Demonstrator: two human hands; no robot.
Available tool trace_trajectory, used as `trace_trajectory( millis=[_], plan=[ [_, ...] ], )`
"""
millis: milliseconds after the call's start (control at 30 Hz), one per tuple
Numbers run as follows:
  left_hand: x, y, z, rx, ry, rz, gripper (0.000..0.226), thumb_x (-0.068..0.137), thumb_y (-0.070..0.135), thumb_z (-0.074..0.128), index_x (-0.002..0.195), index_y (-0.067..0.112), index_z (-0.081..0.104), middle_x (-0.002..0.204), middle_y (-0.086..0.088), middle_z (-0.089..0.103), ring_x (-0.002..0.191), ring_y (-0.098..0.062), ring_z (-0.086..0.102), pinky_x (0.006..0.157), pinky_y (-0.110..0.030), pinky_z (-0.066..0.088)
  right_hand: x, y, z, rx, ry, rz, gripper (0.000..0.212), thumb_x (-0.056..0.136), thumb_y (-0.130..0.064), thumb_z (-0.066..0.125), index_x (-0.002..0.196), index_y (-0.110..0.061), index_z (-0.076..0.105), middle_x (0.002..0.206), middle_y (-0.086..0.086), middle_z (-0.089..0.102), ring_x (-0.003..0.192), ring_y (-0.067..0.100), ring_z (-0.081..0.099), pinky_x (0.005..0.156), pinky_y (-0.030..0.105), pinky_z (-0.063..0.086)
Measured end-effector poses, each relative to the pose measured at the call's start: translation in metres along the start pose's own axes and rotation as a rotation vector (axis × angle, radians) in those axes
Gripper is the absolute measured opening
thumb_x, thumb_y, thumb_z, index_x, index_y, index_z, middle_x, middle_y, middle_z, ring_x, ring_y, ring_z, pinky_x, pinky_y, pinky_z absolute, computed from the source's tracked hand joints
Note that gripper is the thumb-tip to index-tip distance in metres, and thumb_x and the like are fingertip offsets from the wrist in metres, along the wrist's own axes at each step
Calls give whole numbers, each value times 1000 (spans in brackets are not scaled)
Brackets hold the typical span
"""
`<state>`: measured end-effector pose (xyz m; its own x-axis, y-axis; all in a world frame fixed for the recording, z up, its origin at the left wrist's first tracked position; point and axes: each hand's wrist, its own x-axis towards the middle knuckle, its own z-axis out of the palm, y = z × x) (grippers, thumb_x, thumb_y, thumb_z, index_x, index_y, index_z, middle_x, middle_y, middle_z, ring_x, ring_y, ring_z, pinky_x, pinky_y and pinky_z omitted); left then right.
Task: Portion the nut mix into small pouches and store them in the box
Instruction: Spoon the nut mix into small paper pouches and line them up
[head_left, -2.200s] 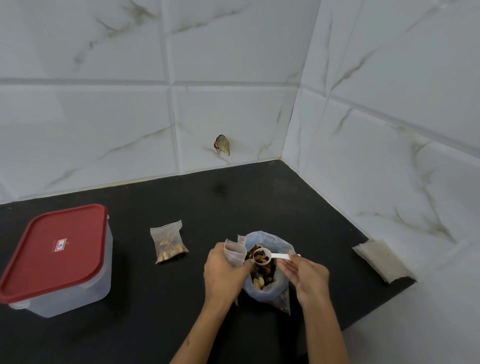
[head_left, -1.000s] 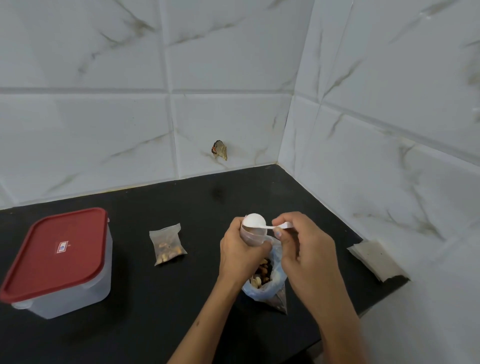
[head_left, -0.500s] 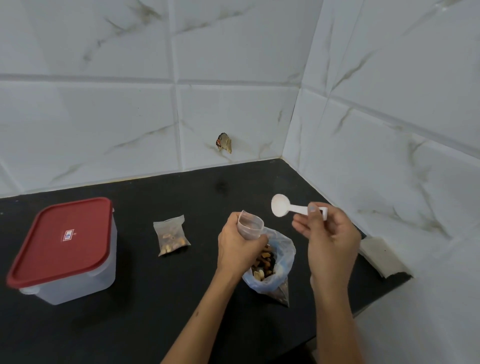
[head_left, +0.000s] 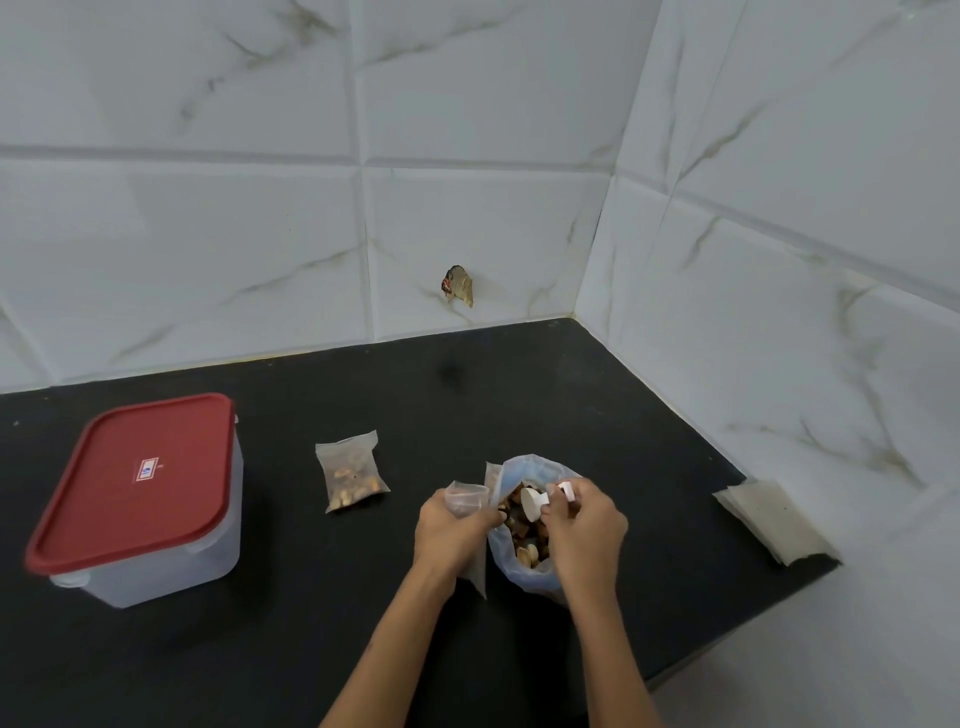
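A clear plastic bag of nut mix (head_left: 524, 569) stands open on the black counter. My right hand (head_left: 584, 527) grips a white scoop (head_left: 535, 503), whose bowl dips into the bag's mouth among the nuts. My left hand (head_left: 449, 530) holds a small open pouch (head_left: 467, 496) upright just left of the bag. A filled pouch (head_left: 350, 473) lies flat on the counter further left. The storage box (head_left: 171, 545), translucent with a red lid (head_left: 132, 478) shut on it, stands at the far left.
A stack of flat empty pouches (head_left: 774, 519) lies at the counter's right edge. Tiled walls close the back and right. A chipped spot (head_left: 458, 286) marks the back wall. The counter (head_left: 311, 649) drops off at the front right.
My right hand emptied the scoop over the small pouch, lifted away to the right, and has now brought the scoop back down into the nut bag. My left hand lowered the pouch slightly.
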<state>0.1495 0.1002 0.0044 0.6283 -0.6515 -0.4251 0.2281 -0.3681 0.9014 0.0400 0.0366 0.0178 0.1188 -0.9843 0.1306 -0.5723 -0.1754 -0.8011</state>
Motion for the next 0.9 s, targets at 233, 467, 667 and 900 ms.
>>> trace_trajectory(
  millis=[233,467,667,900],
  plan=[
    [3,2,5,-104,-89,-44,32,78,8,69,109,13,64,101,-6,68,94,-16,63,65,-26,48,13,-1,-2,5,-128,128,19,90,-13,58,74,-7,65,71,6,68,66,14,68,65,32,59],
    [3,-1,4,-107,-91,-46,33,76,8,69,109,11,64,100,-7,68,94,-18,64,66,-27,48,12,0,-5,115,-97,303,24,91,-13,59,67,-18,58,70,4,70,66,13,70,70,35,60],
    [-3,3,5,-63,-135,-27,27,79,7,67,104,15,65,95,-4,69,88,-13,64,63,-24,47,12,1,4,386,-1,435,14,90,-10,60,77,-8,65,77,9,71,70,18,71,71,35,60],
    [-2,0,3,-118,-57,-77,32,78,7,68,110,9,64,98,-10,69,90,-20,67,65,-30,52,19,6,-12,735,-88,717,3,90,-1,60,87,-2,59,81,18,69,74,22,71,74,31,57]
  ],
)
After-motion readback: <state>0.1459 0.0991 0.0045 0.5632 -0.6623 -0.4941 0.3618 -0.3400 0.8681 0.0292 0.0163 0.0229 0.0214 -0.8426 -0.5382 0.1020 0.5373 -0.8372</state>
